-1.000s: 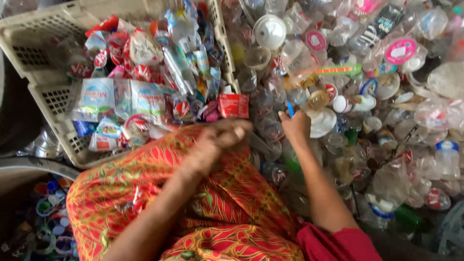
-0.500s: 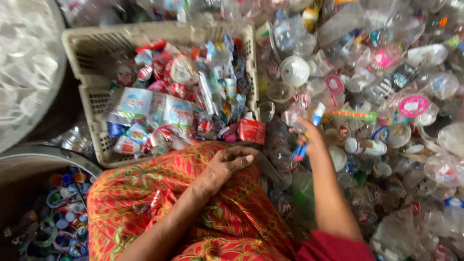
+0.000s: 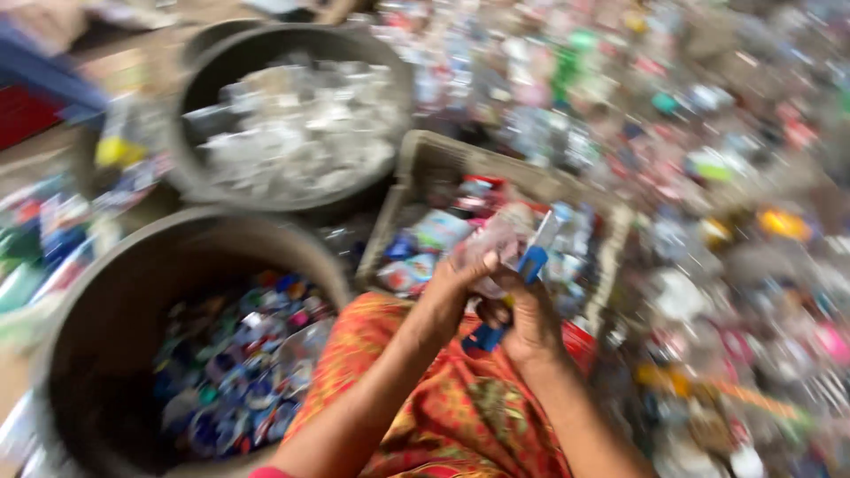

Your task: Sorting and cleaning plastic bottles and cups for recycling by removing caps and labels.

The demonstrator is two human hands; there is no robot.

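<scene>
Both hands now raised, gripping a blurred clear cup (image 3: 500,243).

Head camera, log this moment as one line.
left hand: grips clear plastic piece | right hand: holds blue tool | behind: basket | view: blurred

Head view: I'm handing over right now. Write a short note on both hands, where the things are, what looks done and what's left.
Left hand: raised over the lap, gripping a clear plastic cup.
Right hand: beside it, holding a blue-handled tool against the cup; the picture is blurred, so the exact contact is unclear.
Things: slotted basket of labels and wrappers just ahead; near tub holds coloured caps; far tub holds clear plastic.
Done: both tubs and the basket are partly filled.
Left: a large heap of plastic cups lies on the right.
</scene>
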